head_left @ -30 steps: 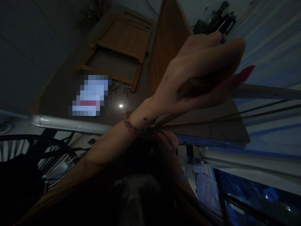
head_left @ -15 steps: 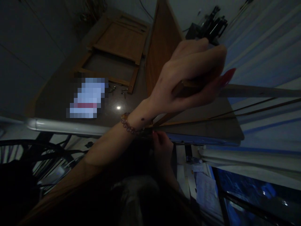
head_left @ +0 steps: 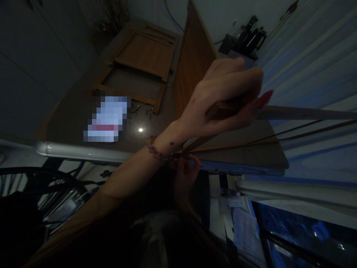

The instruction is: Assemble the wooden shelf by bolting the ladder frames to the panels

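The scene is dim. My left hand [head_left: 223,98], a bead bracelet on its wrist, is wrapped round the top edge of a wooden frame piece [head_left: 304,112] that runs off to the right. Below the wrist, my right hand [head_left: 186,173] is curled at the near bottom corner of that frame, at the table's front edge; what its fingertips pinch is hidden. An upright wooden panel [head_left: 192,63] stands just behind my left hand.
A dark table [head_left: 83,111] carries a flat wooden frame assembly [head_left: 139,63] at the back, several small screws [head_left: 142,109] and a blurred-out sheet [head_left: 107,119]. Dark equipment [head_left: 248,37] sits at the far right. A metal rail [head_left: 83,152] borders the table's front.
My left hand has shifted slightly left and down along the frame edge. My right hand's fingers have curled tighter at the frame's lower corner.
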`<state>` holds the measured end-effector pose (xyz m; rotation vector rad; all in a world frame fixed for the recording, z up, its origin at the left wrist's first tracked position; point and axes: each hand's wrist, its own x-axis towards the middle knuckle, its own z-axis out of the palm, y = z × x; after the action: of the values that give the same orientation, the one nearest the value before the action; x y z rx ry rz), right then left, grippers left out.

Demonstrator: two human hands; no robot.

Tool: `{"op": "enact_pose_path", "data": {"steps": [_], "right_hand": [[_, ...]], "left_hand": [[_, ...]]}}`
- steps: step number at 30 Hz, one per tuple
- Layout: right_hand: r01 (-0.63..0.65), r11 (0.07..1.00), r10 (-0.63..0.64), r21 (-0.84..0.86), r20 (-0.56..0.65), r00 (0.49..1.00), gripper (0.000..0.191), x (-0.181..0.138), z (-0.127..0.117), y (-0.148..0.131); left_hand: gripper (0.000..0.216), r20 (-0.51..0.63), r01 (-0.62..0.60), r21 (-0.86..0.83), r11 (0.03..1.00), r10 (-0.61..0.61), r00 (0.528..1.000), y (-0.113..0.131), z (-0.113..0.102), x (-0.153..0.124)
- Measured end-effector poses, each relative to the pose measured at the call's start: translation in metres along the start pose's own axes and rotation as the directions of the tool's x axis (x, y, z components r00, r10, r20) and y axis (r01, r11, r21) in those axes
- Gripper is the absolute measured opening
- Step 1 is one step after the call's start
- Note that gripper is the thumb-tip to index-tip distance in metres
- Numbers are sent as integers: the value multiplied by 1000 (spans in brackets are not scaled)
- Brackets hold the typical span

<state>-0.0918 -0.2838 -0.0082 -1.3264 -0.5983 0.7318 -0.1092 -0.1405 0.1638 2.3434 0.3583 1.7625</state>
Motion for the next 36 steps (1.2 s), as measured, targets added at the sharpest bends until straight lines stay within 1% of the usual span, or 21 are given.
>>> {"op": "enact_pose_path", "data": {"steps": [2,3,4,6,7,8,10,11,13,14,16,19,22,24,25,26,29,30,31,33,36], "right_hand": [[167,972,-158,-166,67,985,15,6,-7,8],[290,921,-264,-259,130,956,12,11,-12,12],[425,843,-372,-330,213,903,11,15,-18,15],[648,661,-530,-379,375,760,9,25,-28,20],[719,579,-576,-384,431,694,9,29,-33,20],[765,511,-605,-392,468,644,11,33,-36,20],[816,412,-638,-405,510,576,14,39,-41,16],[836,379,-648,-397,531,546,15,41,-43,12],[872,343,-635,-348,599,489,16,46,-45,3],[889,333,-611,-316,645,458,16,49,-46,-2],[913,307,-526,-268,752,398,15,55,-49,-13],[932,283,-389,-228,861,329,19,65,-56,-27],[940,269,-321,-210,901,293,25,71,-61,-36],[944,271,-298,-189,916,269,27,72,-62,-38],[942,280,-293,-183,918,266,27,71,-61,-38],[937,295,-291,-188,916,275,26,70,-60,-37],[906,339,-310,-254,879,362,19,65,-54,-32],[897,351,-306,-269,872,382,20,64,-52,-30],[890,363,-299,-275,870,391,22,63,-50,-29],[888,379,-282,-259,882,378,29,62,-47,-30],[911,335,-271,-240,902,337,37,63,-45,-35]], "left_hand": [[49,4,-27,33,999,27,1000,-2,1,-1],[52,17,-50,59,997,49,999,-3,1,-2],[55,37,-75,87,993,72,997,-4,0,-2],[62,76,-119,147,982,108,991,-6,0,-4],[64,94,-131,175,976,116,989,-7,0,-4],[65,108,-138,199,970,118,987,-7,0,-5],[62,117,-144,232,962,119,986,-7,1,-6],[61,113,-146,240,960,121,986,-7,1,-6],[60,89,-142,244,959,124,988,-8,2,-6],[61,79,-143,243,960,127,989,-7,2,-6],[63,67,-140,241,960,127,990,-7,2,-5],[64,72,-129,236,963,115,991,-4,0,-3],[61,107,-96,235,967,73,992,0,-3,0],[58,125,-76,237,969,47,991,2,-4,2],[57,127,-70,238,969,40,991,2,-4,2],[57,124,-66,240,968,37,992,3,-4,2],[54,69,-71,231,970,56,996,5,-5,3],[53,46,-75,224,972,66,997,5,-5,3],[51,31,-75,219,973,70,997,6,-5,3],[50,32,-79,219,973,74,997,5,-5,3],[52,113,-87,247,965,60,992,1,-1,0]]}}
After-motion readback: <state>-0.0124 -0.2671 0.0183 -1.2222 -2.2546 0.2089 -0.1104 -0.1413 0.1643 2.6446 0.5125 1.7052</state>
